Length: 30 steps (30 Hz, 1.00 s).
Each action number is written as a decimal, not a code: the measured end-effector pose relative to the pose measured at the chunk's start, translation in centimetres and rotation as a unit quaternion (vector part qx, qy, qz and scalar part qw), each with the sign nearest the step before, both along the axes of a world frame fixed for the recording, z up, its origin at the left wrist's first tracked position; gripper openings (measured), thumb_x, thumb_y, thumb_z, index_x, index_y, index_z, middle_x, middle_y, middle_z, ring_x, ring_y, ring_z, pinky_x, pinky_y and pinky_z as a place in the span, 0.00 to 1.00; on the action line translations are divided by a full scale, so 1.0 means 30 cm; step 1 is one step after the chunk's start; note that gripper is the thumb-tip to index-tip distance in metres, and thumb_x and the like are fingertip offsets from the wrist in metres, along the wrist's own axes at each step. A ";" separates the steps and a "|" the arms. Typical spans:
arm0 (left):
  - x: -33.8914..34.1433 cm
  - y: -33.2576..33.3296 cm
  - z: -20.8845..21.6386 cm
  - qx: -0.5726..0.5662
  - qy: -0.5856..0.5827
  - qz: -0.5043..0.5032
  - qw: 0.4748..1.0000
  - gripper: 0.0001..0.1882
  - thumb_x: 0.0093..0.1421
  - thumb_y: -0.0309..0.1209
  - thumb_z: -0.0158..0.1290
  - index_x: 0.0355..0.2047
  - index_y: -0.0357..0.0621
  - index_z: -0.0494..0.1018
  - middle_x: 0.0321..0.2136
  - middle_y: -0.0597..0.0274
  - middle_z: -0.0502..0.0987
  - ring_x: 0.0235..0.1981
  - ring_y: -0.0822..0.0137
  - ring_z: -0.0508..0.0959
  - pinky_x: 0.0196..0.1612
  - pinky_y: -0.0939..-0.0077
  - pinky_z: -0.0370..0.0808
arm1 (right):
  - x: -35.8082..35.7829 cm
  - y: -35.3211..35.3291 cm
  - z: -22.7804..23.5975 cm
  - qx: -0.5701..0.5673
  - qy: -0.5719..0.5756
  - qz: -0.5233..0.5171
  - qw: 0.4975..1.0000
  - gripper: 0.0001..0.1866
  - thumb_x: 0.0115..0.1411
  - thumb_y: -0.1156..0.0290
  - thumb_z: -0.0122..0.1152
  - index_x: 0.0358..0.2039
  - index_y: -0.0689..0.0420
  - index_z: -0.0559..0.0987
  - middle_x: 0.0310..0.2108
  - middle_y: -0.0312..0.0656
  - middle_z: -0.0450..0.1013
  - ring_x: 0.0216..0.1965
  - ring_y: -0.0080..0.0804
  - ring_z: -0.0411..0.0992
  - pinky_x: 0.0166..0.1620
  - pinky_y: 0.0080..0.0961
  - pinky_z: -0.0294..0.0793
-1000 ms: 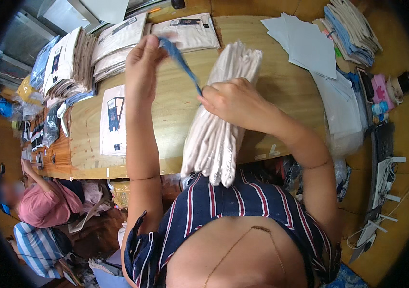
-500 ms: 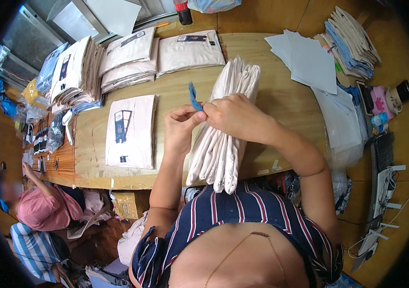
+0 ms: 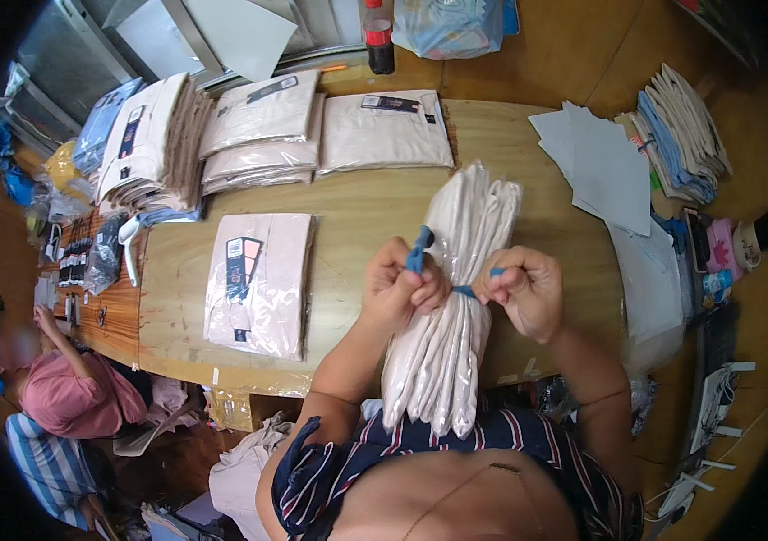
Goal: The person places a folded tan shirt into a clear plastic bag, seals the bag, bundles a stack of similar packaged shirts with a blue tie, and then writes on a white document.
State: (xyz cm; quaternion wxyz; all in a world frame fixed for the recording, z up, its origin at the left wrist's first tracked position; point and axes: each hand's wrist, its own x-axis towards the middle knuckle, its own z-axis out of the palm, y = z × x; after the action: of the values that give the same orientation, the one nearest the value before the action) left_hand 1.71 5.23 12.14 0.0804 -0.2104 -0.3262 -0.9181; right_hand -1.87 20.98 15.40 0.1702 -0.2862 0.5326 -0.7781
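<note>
A bundle of pale folded garments in clear plastic bags [image 3: 442,365] stands on edge on the table against my body. A blue cloth strip [image 3: 464,291] is drawn round its middle and pinches it in. My left hand [image 3: 406,287] is closed on one end of the strip, whose loose tail sticks up above the fingers. On the bundle's other side, my right hand [image 3: 525,290] grips the opposite end, with a bit of blue showing at the fingertips. Left of the bundle, a single bagged pale garment [image 3: 280,298] with a dark tag lies flat.
Stacks of bagged garments [image 3: 262,117] line the table's far left side. White sheets [image 3: 596,162] and more folded garments [image 3: 686,135] lie at the right. A dark drink bottle [image 3: 379,41] stands at the back. A person in a pink top [image 3: 77,388] sits at far left.
My hands, together on the strip before, are now apart on either side of the bundle. The strip now cinches the bundle's middle. The whole view has shifted slightly.
</note>
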 end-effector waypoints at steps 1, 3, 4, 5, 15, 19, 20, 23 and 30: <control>0.001 -0.006 0.004 0.022 0.003 0.002 1.000 0.11 0.54 0.36 0.46 0.24 0.43 0.59 0.10 0.66 0.59 0.09 0.74 0.58 0.15 0.74 0.60 | -0.011 -0.005 0.015 0.007 0.010 0.004 1.000 0.13 0.54 0.65 0.48 0.20 0.62 0.66 0.15 0.38 0.59 0.16 0.23 0.56 0.24 0.24 0.61; 0.024 -0.024 0.008 0.014 0.012 0.026 1.000 0.10 0.55 0.35 0.44 0.25 0.44 0.58 0.10 0.67 0.58 0.10 0.75 0.58 0.17 0.75 0.60 | 0.001 0.001 0.035 0.020 0.010 0.013 1.000 0.13 0.54 0.65 0.48 0.21 0.62 0.65 0.15 0.38 0.59 0.17 0.24 0.56 0.24 0.24 0.61; 0.032 -0.027 0.003 0.019 -0.005 0.037 0.999 0.10 0.55 0.36 0.44 0.25 0.44 0.58 0.10 0.67 0.58 0.10 0.75 0.58 0.18 0.74 0.61 | -0.001 0.005 0.031 0.012 0.017 0.016 1.000 0.13 0.55 0.65 0.47 0.20 0.62 0.65 0.14 0.37 0.58 0.16 0.23 0.55 0.24 0.24 0.61; 0.052 -0.030 0.010 0.019 -0.024 0.049 0.998 0.10 0.56 0.36 0.44 0.25 0.44 0.58 0.10 0.68 0.58 0.10 0.75 0.58 0.19 0.73 0.61 | -0.002 0.013 0.031 -0.005 0.006 0.026 1.000 0.12 0.55 0.67 0.48 0.21 0.62 0.66 0.16 0.37 0.60 0.18 0.21 0.57 0.24 0.21 0.61; 0.040 -0.047 -0.003 0.010 -0.142 0.022 0.990 0.08 0.56 0.30 0.43 0.24 0.43 0.58 0.10 0.68 0.58 0.10 0.75 0.60 0.22 0.71 0.64 | -0.029 0.079 -0.053 -0.123 -0.059 0.028 0.990 0.11 0.56 0.69 0.47 0.21 0.63 0.67 0.15 0.36 0.60 0.17 0.20 0.57 0.27 0.25 0.65; 0.009 -0.036 0.039 -0.168 -0.163 0.071 0.970 0.05 0.51 0.20 0.46 0.26 0.40 0.60 0.12 0.64 0.64 0.11 0.77 0.63 0.13 0.85 0.61 | -0.025 0.069 0.019 -0.089 -0.036 0.003 0.995 0.12 0.56 0.70 0.46 0.19 0.62 0.66 0.14 0.38 0.61 0.17 0.20 0.58 0.31 0.28 0.68; -0.003 -0.030 0.052 -0.219 -0.219 0.055 0.949 0.07 0.50 0.19 0.48 0.27 0.38 0.61 0.13 0.64 0.67 0.12 0.78 0.65 0.13 0.88 0.61 | -0.028 0.058 0.056 -0.062 -0.049 0.002 0.997 0.11 0.56 0.70 0.45 0.19 0.62 0.66 0.15 0.39 0.63 0.18 0.21 0.61 0.32 0.30 0.69; -0.018 -0.002 0.102 -0.330 -0.185 0.058 0.924 0.07 0.49 0.21 0.51 0.26 0.37 0.62 0.16 0.61 0.70 0.16 0.81 0.69 0.14 0.89 0.62 | -0.043 0.023 0.130 -0.002 -0.025 0.007 1.000 0.10 0.56 0.72 0.45 0.20 0.63 0.69 0.18 0.41 0.67 0.23 0.25 0.65 0.35 0.24 0.67; 0.021 -0.005 0.090 -0.520 -0.015 0.218 0.826 0.04 0.48 0.21 0.50 0.22 0.34 0.66 0.16 0.58 0.70 0.17 0.72 0.71 0.20 0.79 0.66 | -0.097 -0.128 0.170 0.143 0.258 0.064 0.953 0.09 0.45 0.80 0.51 0.31 0.64 0.70 0.36 0.44 0.66 0.37 0.28 0.66 0.39 0.21 0.65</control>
State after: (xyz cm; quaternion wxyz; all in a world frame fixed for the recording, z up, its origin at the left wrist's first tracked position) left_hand 2.33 5.08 14.84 0.1525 -0.1303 -0.7937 -0.5743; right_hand -4.79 17.13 20.50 0.1154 -0.4836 0.6447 -0.5806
